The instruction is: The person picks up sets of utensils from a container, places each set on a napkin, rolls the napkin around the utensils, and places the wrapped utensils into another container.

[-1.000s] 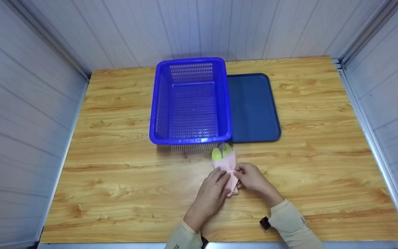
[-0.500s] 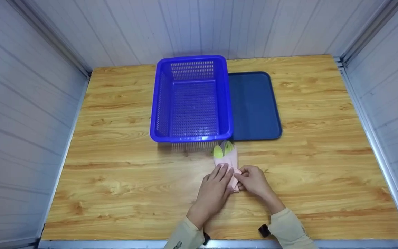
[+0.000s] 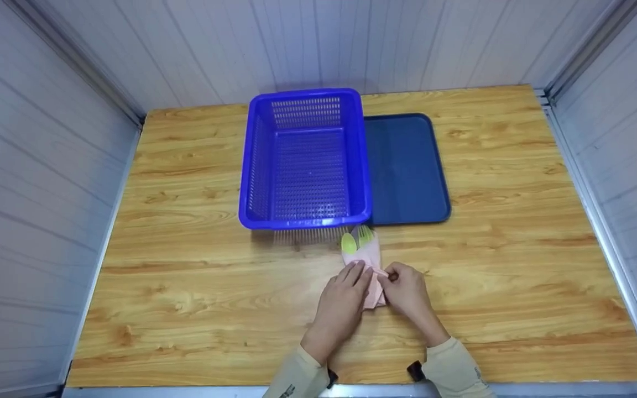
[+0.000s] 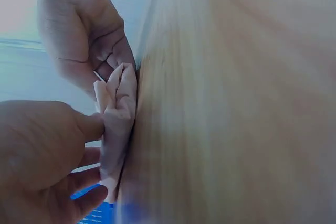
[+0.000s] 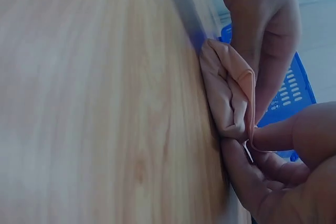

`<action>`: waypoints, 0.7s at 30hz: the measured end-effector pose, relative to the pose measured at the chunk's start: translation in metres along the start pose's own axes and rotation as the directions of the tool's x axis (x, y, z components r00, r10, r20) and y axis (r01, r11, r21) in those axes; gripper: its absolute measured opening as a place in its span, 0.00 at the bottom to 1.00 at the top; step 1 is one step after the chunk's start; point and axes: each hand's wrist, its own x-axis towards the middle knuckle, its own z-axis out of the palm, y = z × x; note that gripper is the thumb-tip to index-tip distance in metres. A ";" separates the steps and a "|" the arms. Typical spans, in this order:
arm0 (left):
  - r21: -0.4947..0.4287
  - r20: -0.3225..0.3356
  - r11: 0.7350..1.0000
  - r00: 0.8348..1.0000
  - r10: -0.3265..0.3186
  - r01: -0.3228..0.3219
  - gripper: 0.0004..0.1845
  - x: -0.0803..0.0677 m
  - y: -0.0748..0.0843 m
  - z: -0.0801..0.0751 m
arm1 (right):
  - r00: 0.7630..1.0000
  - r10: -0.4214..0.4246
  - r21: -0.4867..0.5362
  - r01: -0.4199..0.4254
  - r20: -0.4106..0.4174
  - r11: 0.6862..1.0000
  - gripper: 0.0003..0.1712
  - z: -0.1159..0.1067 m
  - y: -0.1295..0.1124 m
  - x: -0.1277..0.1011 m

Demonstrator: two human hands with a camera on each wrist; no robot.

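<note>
A pink cloth napkin (image 3: 367,255) lies folded around a yellow-green spoon (image 3: 348,244), a yellow-green fork (image 3: 365,236) and a slim grey piece (image 3: 355,232) between them; only their upper ends show. My left hand (image 3: 339,304) lies over the napkin's left side, its extended fingers pressing the cloth down. On the other side, my right hand (image 3: 408,290) pinches a strip of the cloth between thumb and fingers. The right wrist view shows the napkin (image 5: 223,85) bunched in layers, with the thumb and fingertips at its edge. The cutlery's lower parts are hidden inside.
Just beyond the napkin stands a blue perforated basket (image 3: 310,223), raised at its near end and overlapping a dark blue tray (image 3: 407,171) to its right. The wooden table (image 3: 186,276) is enclosed by pale panel walls (image 3: 318,44).
My left hand has slid a little forward over the napkin. The right hand has kept its pinch while its fingers shifted along the cloth's right edge, drawing the strip slightly rightward.
</note>
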 end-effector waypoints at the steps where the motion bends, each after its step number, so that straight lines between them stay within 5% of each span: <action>1: 0.000 0.002 1.000 1.000 0.000 0.000 0.23 0.000 0.001 0.000 | 1.000 0.010 0.008 -0.010 0.005 1.000 0.08 0.000 0.000 0.001; 10: 0.021 0.095 1.000 0.995 -0.009 0.007 0.35 0.000 0.008 0.004 | 0.999 0.037 0.005 -0.037 0.021 0.999 0.08 -0.004 0.001 0.007; 17: 0.098 -0.076 0.994 0.996 -0.045 0.052 0.22 -0.003 0.016 0.006 | 0.999 0.044 -0.010 -0.044 -0.008 0.999 0.06 0.000 0.001 0.003; 21: -0.002 -0.153 0.995 0.984 -0.094 0.095 0.14 -0.003 0.018 0.003 | 0.999 0.025 -0.006 -0.025 -0.026 1.000 0.07 0.000 0.000 0.003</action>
